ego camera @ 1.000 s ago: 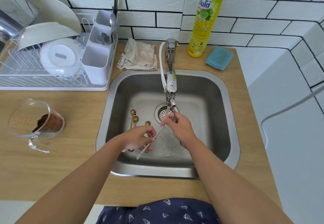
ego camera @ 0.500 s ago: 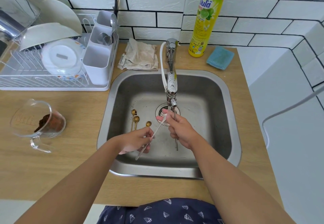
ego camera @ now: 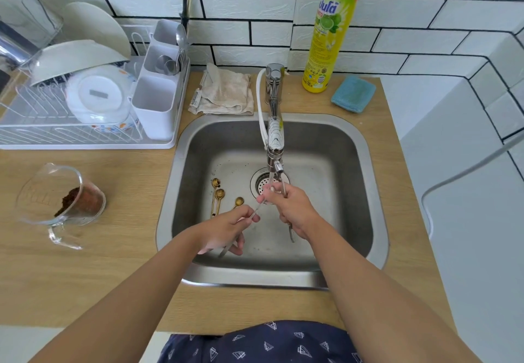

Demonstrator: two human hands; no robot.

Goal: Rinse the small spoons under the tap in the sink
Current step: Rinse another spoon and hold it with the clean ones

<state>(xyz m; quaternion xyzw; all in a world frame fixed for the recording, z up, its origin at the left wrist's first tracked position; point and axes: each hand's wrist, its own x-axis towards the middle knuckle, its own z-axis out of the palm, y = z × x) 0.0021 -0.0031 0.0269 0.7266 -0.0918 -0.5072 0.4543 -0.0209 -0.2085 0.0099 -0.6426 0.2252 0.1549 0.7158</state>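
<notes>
My left hand (ego camera: 226, 226) pinches the handle of a thin silver spoon (ego camera: 256, 210), which slants up to the right. My right hand (ego camera: 292, 209) pinches that spoon's bowl end under the tap (ego camera: 275, 135), where a thin stream of water (ego camera: 272, 178) falls. A second silver handle (ego camera: 291, 235) sticks out below my right palm. Three small gold spoons (ego camera: 218, 196) lie on the floor of the steel sink (ego camera: 175, 178), left of the drain (ego camera: 262, 182), with dark specks on their bowls.
A white dish rack (ego camera: 85, 138) with bowls and a cutlery holder (ego camera: 154, 107) stands at the back left. A glass jug (ego camera: 61, 198) with brown grounds sits on the wooden counter. Behind the sink are a folded cloth (ego camera: 226, 90), a yellow detergent bottle (ego camera: 329, 33) and a blue sponge (ego camera: 353, 93).
Both hands stay nearly in place over the sink. My right hand's fingers have shifted on the spoon's bowl end under the running water.
</notes>
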